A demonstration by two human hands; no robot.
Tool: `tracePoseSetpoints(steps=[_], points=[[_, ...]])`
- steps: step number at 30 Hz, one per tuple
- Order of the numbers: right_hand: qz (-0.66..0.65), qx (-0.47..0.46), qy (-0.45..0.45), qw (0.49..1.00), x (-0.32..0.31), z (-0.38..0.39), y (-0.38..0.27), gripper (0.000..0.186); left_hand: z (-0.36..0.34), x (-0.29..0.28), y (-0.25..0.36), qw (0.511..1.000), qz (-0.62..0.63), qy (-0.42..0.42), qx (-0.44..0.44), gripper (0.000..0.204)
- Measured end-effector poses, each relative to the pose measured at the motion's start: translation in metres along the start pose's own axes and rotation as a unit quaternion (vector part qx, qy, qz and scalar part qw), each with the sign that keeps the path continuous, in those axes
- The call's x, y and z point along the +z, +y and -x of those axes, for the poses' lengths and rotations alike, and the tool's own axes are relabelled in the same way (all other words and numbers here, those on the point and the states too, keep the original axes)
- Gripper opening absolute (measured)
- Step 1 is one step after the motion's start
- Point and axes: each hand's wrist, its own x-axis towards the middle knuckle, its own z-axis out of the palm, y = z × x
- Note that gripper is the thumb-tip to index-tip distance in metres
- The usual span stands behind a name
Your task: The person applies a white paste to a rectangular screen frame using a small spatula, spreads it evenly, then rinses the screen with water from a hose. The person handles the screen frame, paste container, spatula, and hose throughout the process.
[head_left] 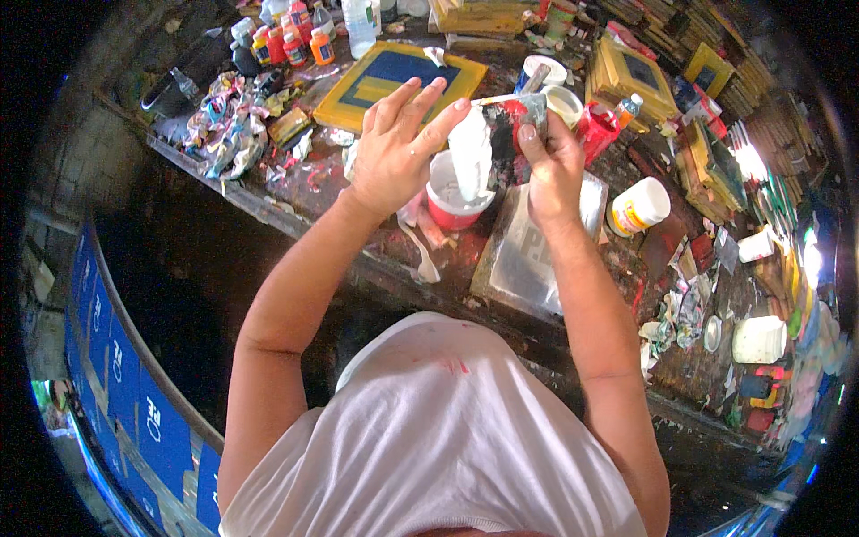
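My right hand [555, 170] grips a flat, paint-stained scraper [534, 109] by its right end, thumb on the near face. A thin pale edge runs left from the scraper toward my left hand [392, 152]. That hand's fingers are stretched out, the index fingertip at or very near the edge's left end. Below the edge, a thick white mass [469, 152] hangs over a red and white tub [455, 213]; paint or cloth, I cannot tell. Beyond my left hand lies a yellow-framed screen [335, 106] with blue mesh. Nearer than my right hand, a silvery panel [528, 259] lies on the table.
Crumpled stained rags [224, 125] and small paint bottles [321, 46] lie at the left. A white jar [639, 207], a red container [597, 132] and stacked wooden frames [629, 76] stand at the right. The table's front edge [268, 210] runs before me.
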Motion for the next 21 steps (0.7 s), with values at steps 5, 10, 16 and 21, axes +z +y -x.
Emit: tracePoseSetpoints(steps=[5,10,16,21], points=[[-0.022,-0.044,0.066,0.997,0.026,-0.004,0.009,0.028,-0.002,0.015,-0.022,1.0,0.002,0.024,-0.007,0.073],[0.0,-0.081,0.109,0.991,0.037,-0.001,0.012,0.032,-0.002,0.03,-0.037,0.997,0.058,0.042,0.019,0.089],[0.043,-0.104,0.11,0.988,0.036,0.005,0.018,0.035,0.0,0.044,-0.046,0.993,0.099,0.066,0.015,0.073],[0.044,-0.121,0.136,0.982,0.042,0.009,0.025,0.036,0.008,0.049,-0.05,0.993,0.106,0.041,0.015,0.072]])
